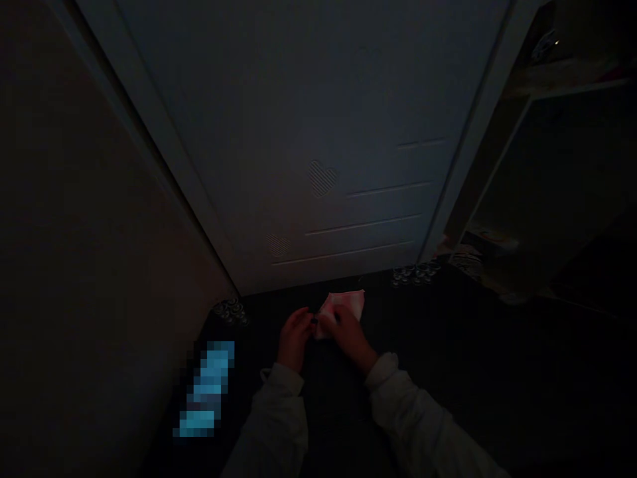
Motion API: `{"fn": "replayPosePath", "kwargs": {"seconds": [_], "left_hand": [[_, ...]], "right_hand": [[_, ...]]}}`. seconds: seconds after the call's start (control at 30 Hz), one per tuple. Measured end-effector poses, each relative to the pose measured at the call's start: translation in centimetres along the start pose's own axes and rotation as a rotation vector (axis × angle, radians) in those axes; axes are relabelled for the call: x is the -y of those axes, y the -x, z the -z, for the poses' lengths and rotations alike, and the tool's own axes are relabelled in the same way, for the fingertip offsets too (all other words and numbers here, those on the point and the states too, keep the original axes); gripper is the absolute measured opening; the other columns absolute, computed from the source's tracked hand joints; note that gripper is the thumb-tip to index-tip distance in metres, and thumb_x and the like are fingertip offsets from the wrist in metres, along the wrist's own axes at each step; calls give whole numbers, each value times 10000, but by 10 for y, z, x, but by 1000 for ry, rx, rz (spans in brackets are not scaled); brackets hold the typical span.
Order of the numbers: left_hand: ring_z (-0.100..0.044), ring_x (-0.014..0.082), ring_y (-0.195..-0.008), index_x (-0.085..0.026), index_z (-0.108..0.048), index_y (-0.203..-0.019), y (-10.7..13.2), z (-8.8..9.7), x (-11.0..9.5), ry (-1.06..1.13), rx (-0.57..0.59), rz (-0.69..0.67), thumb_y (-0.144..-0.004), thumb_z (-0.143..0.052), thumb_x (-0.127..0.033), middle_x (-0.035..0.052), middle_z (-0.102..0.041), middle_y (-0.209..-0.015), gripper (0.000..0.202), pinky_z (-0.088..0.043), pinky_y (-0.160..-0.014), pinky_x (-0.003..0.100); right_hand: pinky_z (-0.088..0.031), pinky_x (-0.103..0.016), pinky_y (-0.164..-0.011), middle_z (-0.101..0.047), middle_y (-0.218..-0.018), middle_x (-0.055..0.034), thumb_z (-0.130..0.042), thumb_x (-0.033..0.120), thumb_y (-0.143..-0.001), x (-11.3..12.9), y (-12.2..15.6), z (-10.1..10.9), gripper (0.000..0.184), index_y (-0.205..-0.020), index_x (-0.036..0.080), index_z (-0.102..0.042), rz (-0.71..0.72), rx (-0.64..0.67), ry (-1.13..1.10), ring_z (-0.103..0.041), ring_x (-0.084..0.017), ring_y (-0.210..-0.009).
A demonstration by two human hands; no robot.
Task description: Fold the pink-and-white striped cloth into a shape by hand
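Note:
A small pink and white cloth (352, 303) lies on the dark surface in front of the white panel, its folded or flat shape hard to make out in the low light. My right hand (348, 332) grips its near side, with fingers bent over it. Close by on the left, my left hand (296, 335) has its fingers drawn together at the cloth's left edge. A small dark thing (314, 320) shows between the fingertips of both hands; its kind is too dark to tell.
Behind the hands rises a white panel (279, 133) with embossed hearts and lines. A blurred-out glowing blue rectangle (212, 385) lies at left on the dark surface (448, 372). Ring-patterned pieces (229, 311) sit by the panel's lower corners. Shelving (562, 83) stands at right.

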State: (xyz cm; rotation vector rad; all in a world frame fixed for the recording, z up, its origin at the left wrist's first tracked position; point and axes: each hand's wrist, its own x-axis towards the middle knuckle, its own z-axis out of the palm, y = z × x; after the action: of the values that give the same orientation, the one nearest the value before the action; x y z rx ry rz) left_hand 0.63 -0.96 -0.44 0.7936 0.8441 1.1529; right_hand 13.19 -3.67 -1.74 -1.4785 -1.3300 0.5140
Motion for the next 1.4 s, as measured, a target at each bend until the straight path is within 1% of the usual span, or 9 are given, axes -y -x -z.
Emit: {"fn": "replayPosePath", "kwargs": {"seconds": [0.13, 0.3, 0.5, 0.7, 0.87, 1.0, 1.17, 1.27, 1.4], "left_hand": [[-555, 92, -600, -137, -572, -899, -1, 0, 0, -16, 14, -6, -578, -691, -238, 22, -618, -749, 357, -414, -584, 231], [-546, 92, -595, -136, -573, -884, -2, 1, 1, -28, -7, -6, -560, -703, -265, 23, -611, -740, 372, -414, -585, 234], [-531, 82, -583, -139, -563, -882, -3, -1, 1, -47, 7, -16, -576, -694, -269, 19, -598, -749, 357, -409, -569, 227], [-549, 96, -641, -148, -548, -871, -4, -1, 3, -118, 49, -35, -589, -689, -256, 22, -604, -788, 333, -412, -590, 226], [-548, 99, -628, -149, -542, -870, -7, 3, 5, -164, 63, -41, -606, -676, -281, 23, -606, -771, 324, -412, -581, 228], [-535, 89, -592, -149, -544, -850, -6, 2, 5, -152, 33, -34, -584, -687, -293, 15, -600, -752, 335, -404, -558, 220], [-533, 90, -590, -147, -559, -841, -5, 1, 3, -146, 20, -39, -558, -702, -297, 17, -604, -750, 350, -408, -568, 227], [-528, 86, -585, -144, -561, -846, -5, 1, 2, -105, 8, -33, -557, -704, -290, 23, -609, -762, 354, -406, -564, 225], [-528, 82, -587, -144, -557, -866, -5, 1, 3, -96, 7, -22, -571, -699, -275, 29, -619, -780, 352, -405, -571, 225]], "right_hand": [[-343, -264, -595, -507, -696, 2, -527, 328, -712, 0, -1, -1, 164, -686, 172, -486, -22, -3, 8, -466, -148, -659], [-326, -252, -561, -470, -638, 25, -524, 344, -712, 0, -2, -1, 194, -632, 181, -456, -7, -4, 24, -445, -134, -615], [-368, -278, -613, -527, -725, -12, -531, 337, -705, -1, -1, 0, 168, -718, 171, -509, 0, -18, 3, -473, -159, -680], [-390, -308, -677, -546, -820, -42, -536, 329, -688, 0, -2, 0, 223, -832, 161, -515, -40, -35, -48, -495, -184, -764], [-379, -288, -612, -517, -713, -10, -548, 343, -673, 1, -2, 0, 185, -728, 174, -499, -63, -36, -9, -477, -166, -678], [-380, -278, -623, -516, -715, -2, -533, 353, -690, 0, -2, -1, 183, -710, 177, -488, -42, -32, 16, -469, -154, -674], [-393, -300, -678, -548, -815, -44, -476, 343, -747, -6, -2, -1, 197, -814, 162, -515, 14, -6, 1, -493, -178, -753], [-392, -315, -720, -556, -833, -51, -406, 343, -798, -9, -3, -2, 214, -821, 171, -529, 53, 3, -30, -494, -183, -790], [-393, -314, -726, -554, -826, -49, -364, 353, -820, -10, -4, -2, 255, -796, 171, -542, 27, -20, -64, -490, -178, -782]]}}
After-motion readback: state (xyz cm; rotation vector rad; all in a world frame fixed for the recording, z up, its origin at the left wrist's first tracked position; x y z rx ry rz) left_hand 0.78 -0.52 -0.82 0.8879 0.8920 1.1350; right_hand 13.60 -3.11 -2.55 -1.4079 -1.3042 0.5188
